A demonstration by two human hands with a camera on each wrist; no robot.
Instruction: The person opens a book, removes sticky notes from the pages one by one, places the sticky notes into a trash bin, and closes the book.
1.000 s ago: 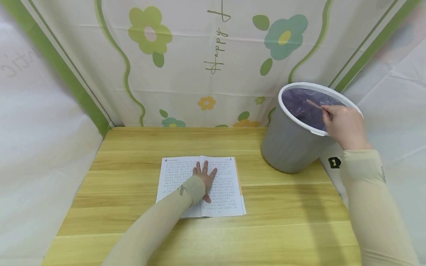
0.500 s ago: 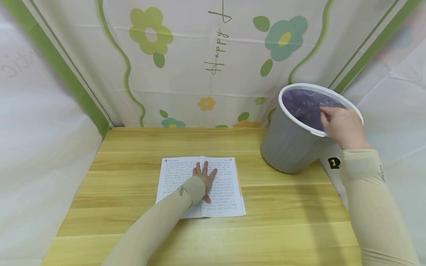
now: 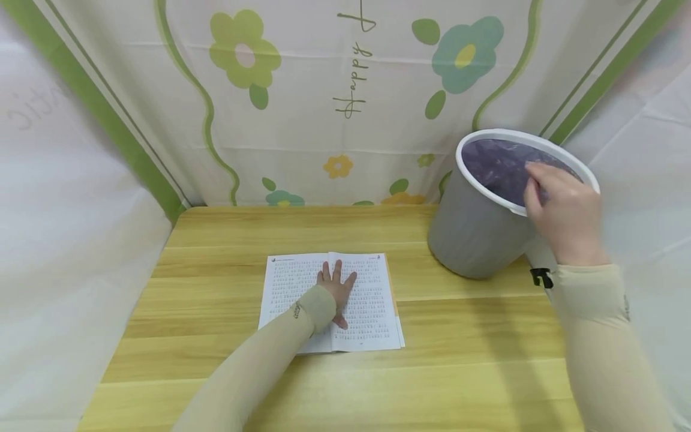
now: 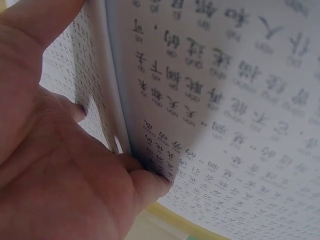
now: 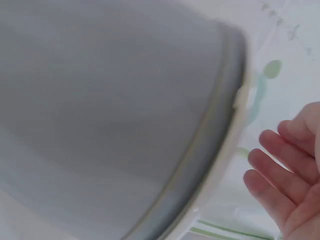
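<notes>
An open book [image 3: 369, 318] with printed pages lies on the wooden table. My left hand [image 3: 337, 294] rests across its middle with spread fingers; in the left wrist view the fingertips [image 4: 157, 185] touch the page near the fold. At the right, my right hand [image 3: 569, 213] hovers over the mouth of a grey bin [image 3: 475, 231] with a white rim and a dark purple liner [image 3: 493, 168]. From the right wrist, the fingers [image 5: 282, 182] look loosely bent beside the rim, and nothing shows in them. The bin's bottom is hidden.
The wooden table [image 3: 216, 288] spreads around the book, and the bin stands at its back right corner. A white curtain [image 3: 302, 90] printed with flowers hangs behind. A black tag [image 3: 541, 278] shows beside the right sleeve.
A thin pinkish-brown stick pinched in my right hand a second ago has left the fingers over the bin. That hand has since loosened and shifted slightly. The left hand stays on the book.
</notes>
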